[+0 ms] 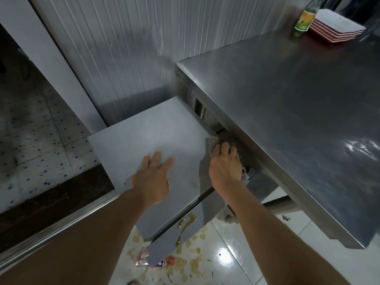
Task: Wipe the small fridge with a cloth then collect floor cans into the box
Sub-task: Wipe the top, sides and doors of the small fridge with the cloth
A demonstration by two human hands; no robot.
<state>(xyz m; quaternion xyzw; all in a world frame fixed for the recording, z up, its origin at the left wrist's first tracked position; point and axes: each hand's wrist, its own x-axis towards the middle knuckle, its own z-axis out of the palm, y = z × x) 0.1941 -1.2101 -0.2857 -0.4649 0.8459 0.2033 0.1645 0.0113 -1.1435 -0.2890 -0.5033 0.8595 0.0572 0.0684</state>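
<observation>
**Fridge top half wiped, cans not started**

Fridge (156, 145) first: it's the low grey box tucked between the ribbed wall (115, 48) and the steel table (287, 112), seen from above. At its right edge a pale cloth (211, 143) is bunched under the right hand (225, 163), with the fingers curled down over it, so it's gripped and pressed rather than just rested on. The cloth sits right at the gap beside the table. The left hand (153, 175) is laid flat on the top with fingers straight and spread; nothing is held, and it looks like bracing.

So the wiping step is judged to be in hand, at the right edge of the top. A brown drip (185, 225) is seen on the door front, so the cloth probably needs to be brought down there next, with fresh cloth turned out for sticky stuff.

On the floor (246, 254) some spilled bits and a crushed wrapper-or-can thing (153, 262) can be made out; which it is can't be told. No box is in view.
</observation>
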